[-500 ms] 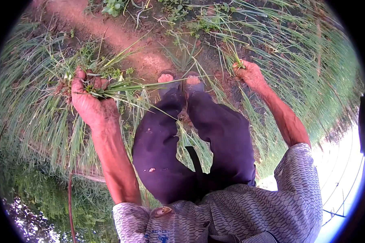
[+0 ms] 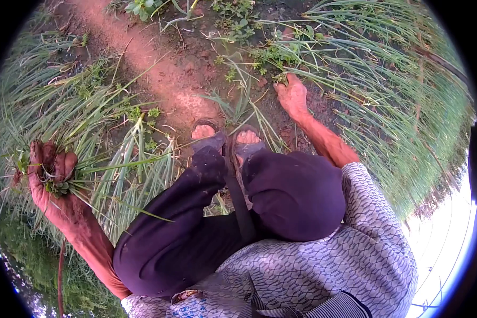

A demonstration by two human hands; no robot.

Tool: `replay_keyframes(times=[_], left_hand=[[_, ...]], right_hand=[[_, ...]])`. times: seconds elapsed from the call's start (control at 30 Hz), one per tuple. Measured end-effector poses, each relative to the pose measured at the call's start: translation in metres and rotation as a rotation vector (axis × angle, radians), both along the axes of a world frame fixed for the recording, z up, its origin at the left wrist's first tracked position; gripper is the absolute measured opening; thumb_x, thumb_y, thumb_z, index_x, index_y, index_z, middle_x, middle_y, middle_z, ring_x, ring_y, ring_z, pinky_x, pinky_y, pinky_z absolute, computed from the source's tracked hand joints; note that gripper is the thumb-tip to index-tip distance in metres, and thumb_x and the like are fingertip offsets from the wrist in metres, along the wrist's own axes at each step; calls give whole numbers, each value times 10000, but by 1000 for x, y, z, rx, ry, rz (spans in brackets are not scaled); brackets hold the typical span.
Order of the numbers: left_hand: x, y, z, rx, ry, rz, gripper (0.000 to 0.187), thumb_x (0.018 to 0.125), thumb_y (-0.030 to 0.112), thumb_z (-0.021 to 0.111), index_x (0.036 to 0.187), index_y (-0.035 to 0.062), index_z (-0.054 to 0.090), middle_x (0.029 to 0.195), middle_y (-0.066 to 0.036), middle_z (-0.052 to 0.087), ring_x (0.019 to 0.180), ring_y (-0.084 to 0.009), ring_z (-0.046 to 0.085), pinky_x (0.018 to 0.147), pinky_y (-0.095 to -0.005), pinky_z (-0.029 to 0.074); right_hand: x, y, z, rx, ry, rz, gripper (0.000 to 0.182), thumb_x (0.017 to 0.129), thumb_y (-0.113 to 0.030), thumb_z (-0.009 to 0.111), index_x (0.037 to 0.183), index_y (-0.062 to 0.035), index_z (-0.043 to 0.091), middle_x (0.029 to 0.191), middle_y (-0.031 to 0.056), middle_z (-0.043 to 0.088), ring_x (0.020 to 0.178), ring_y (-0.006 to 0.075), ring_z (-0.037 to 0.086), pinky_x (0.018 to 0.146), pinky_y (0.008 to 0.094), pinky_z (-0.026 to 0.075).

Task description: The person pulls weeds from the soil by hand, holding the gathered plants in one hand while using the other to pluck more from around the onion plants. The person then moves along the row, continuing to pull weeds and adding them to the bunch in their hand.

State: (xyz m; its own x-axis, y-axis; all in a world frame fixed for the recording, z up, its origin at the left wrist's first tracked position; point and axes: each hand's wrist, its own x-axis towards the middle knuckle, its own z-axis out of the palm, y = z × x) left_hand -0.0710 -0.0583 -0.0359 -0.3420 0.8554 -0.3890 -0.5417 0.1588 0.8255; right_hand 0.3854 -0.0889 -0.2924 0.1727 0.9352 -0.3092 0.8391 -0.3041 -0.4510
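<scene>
My left hand point(image 2: 50, 199) is out at the left, fingers curled around a bunch of weeds point(image 2: 59, 187). Thin green blades stick out of that bunch toward the right, and the fingers look soiled. On the other side, my right hand point(image 2: 292, 98) reaches low to the ground, its fingers closed on a leafy green weed point(image 2: 281, 78). Low leafy growth point(image 2: 275, 55) spreads just beyond these fingertips, beside long-leaved onion-like plants point(image 2: 355, 61). The fingertips of the right hand are partly hidden by leaves.
A strip of bare reddish soil point(image 2: 143, 53) runs from the top toward my feet point(image 2: 204, 131). More long-leaved plants point(image 2: 116, 180) stand at the left. My bent knees point(image 2: 297, 196) fill the lower middle. A broad-leaved plant point(image 2: 142, 8) grows at the top.
My left hand has moved left and nearer my body, still holding the weeds. The right hand has moved left and slightly forward, down to the leafy growth. My knees have bent into a lower squat.
</scene>
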Motion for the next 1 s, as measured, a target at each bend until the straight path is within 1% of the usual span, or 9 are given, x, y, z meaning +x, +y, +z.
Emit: replay_keyframes(times=[0.03,0.13,0.17,0.2,0.3,0.43,0.57,0.7,1.0], left_hand=[[0,-4,1,21,-48,-38,216,898,122,479,1028,-43,525,830,-71,524,542,-81,341,487,-224,282],[20,0,18,-74,21,63,155,885,97,488,952,-41,504,761,-47,436,533,-100,323,500,-236,280],[32,4,24,-131,142,134,153,888,98,485,952,-40,507,758,-44,435,530,-99,322,500,-234,279],[32,4,26,-82,97,80,161,888,96,485,964,-43,511,765,-49,445,529,-99,323,500,-235,279],[29,5,22,29,-16,-53,193,885,87,483,1008,-56,523,797,-73,492,526,-97,326,496,-233,275],[39,9,19,34,16,-87,206,878,79,489,1013,-72,526,841,-108,532,532,-97,341,485,-228,278],[45,11,16,64,-34,-180,230,870,81,500,1029,-82,531,864,-132,549,538,-101,356,484,-228,294],[49,9,19,69,-27,-169,255,867,89,506,1049,-87,537,882,-152,564,539,-106,364,483,-227,299],[61,11,22,77,30,-111,241,882,103,503,1032,-81,544,881,-153,568,530,-103,369,479,-226,296]], right_hand=[[-6,5,14,107,6,62,258,728,-169,614,932,-20,562,849,224,591,775,384,582,672,415,478],[-2,3,-2,121,-1,202,245,723,-144,605,929,-21,555,862,224,568,810,395,563,695,444,471],[-1,0,-6,109,-10,257,211,724,-101,577,918,-26,539,836,215,551,778,400,563,677,459,478],[0,-1,-11,117,-28,270,197,729,-90,564,913,-28,534,835,216,550,774,399,565,669,458,483],[1,0,-17,86,-99,296,143,746,-51,513,888,-36,509,837,223,548,755,397,572,621,456,497],[2,2,-19,75,-36,200,126,750,-41,506,873,-21,484,813,230,543,767,419,556,653,494,462],[-12,2,-7,212,190,188,117,750,-45,504,854,-12,463,815,233,535,776,435,534,666,477,434],[-33,17,-17,302,196,32,119,737,-66,494,846,-18,491,790,219,538,780,414,540,672,467,441],[-37,33,-33,299,0,181,83,714,-100,535,782,-61,509,755,138,575,718,337,583,603,423,476]])
